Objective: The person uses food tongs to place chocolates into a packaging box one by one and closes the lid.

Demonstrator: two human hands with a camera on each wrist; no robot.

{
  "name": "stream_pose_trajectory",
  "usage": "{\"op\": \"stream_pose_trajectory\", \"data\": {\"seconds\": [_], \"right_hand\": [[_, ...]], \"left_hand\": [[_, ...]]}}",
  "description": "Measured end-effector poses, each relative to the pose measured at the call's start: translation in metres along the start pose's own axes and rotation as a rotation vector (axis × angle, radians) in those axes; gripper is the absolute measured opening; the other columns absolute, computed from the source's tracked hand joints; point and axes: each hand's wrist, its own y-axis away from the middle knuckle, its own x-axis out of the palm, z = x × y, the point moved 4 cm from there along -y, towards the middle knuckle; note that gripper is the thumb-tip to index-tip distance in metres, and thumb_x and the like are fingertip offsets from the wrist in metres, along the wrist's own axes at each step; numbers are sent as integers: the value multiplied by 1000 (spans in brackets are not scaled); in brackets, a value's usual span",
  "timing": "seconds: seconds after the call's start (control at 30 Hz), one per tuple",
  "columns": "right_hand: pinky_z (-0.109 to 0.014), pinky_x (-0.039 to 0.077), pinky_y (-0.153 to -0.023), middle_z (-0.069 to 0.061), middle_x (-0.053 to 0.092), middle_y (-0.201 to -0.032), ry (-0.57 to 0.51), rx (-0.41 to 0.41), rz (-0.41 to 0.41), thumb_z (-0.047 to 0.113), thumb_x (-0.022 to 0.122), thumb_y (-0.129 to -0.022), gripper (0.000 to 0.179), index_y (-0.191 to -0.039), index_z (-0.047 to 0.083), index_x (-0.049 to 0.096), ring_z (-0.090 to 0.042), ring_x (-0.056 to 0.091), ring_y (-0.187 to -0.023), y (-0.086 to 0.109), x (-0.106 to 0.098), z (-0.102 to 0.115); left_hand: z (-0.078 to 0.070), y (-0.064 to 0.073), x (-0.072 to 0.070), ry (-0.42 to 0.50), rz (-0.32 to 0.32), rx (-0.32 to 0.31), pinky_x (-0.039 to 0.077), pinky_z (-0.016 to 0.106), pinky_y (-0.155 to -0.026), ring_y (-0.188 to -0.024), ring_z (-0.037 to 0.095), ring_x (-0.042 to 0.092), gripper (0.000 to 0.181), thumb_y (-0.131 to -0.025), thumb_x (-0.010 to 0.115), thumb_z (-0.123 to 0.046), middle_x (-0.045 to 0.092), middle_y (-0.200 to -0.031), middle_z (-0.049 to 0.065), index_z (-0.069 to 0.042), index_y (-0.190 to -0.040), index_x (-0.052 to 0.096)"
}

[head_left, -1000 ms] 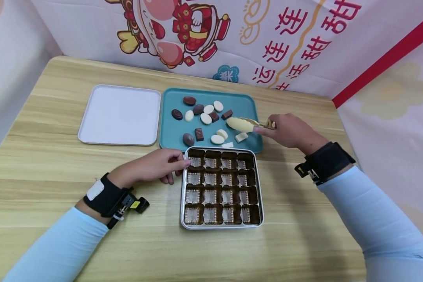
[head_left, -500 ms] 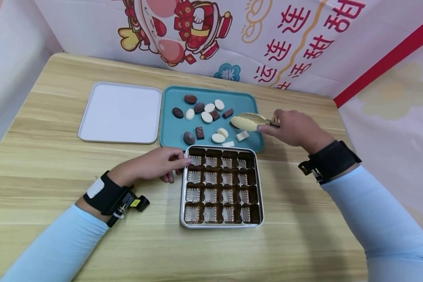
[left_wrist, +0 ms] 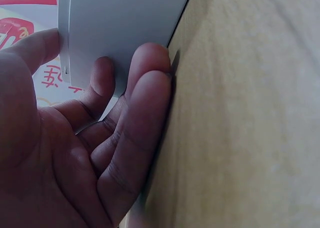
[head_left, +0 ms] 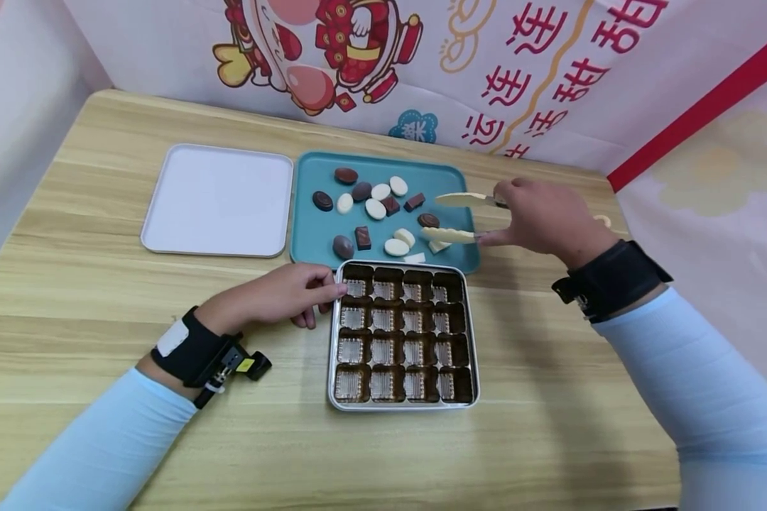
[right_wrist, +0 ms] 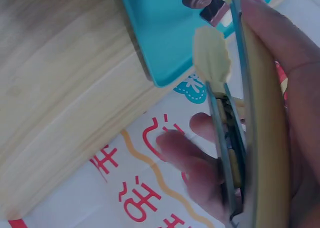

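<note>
My right hand (head_left: 543,216) grips a pair of cream-tipped serving tongs (head_left: 450,235) over the right end of the teal tray (head_left: 307,234). The tongs' tips are spread apart, with a dark round chocolate (head_left: 429,221) between them in the head view. In the right wrist view the tongs (right_wrist: 270,138) run along the palm, thumb on one arm. My left hand (head_left: 281,297) holds the left side of a square metal tin (head_left: 332,355): its thumb lies on the rim and bent fingers (left_wrist: 150,88) rest at the outer wall. The tin holds a brown compartment insert (head_left: 383,348), its compartments empty.
White oval chocolates (head_left: 375,209), dark ovals (head_left: 343,247) and dark blocks (head_left: 363,238) are scattered over the teal tray. A bare white tray (head_left: 220,202) lies to its left. A printed backdrop (head_left: 371,57) stands behind the wooden table (head_left: 230,426).
The tongs' tips have spread from nearly together to wide apart, and the right hand has shifted slightly right and back. The dark round chocolate now shows between the tips. My left hand stays at the tin.
</note>
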Motion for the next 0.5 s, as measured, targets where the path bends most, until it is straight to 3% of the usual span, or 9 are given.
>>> {"op": "stream_pose_trajectory", "data": {"seconds": [0.23, 0.5], "right_hand": [[-43, 57, -59, -16, 70, -88, 26, -61, -21, 48, 76, -72, 56, -100, 1, 64, -25, 60, -69, -10, -5, 8], [-38, 49, -44, -9, 64, -67, 49, -64, -69, 47, 76, -72, 45, -83, 4, 63, -21, 53, -55, -13, -3, 11]], "left_hand": [[0, -1, -1, 32, 6, 6, 61, 36, -53, -61, 25, 65, 49, -95, 45, -51, 62, -87, 17, -4, -91, 57], [4, -1, 5, 176, 56, -24, 63, 39, -58, -67, 28, 67, 46, -98, 43, -46, 64, -91, 20, -1, -95, 54]]}}
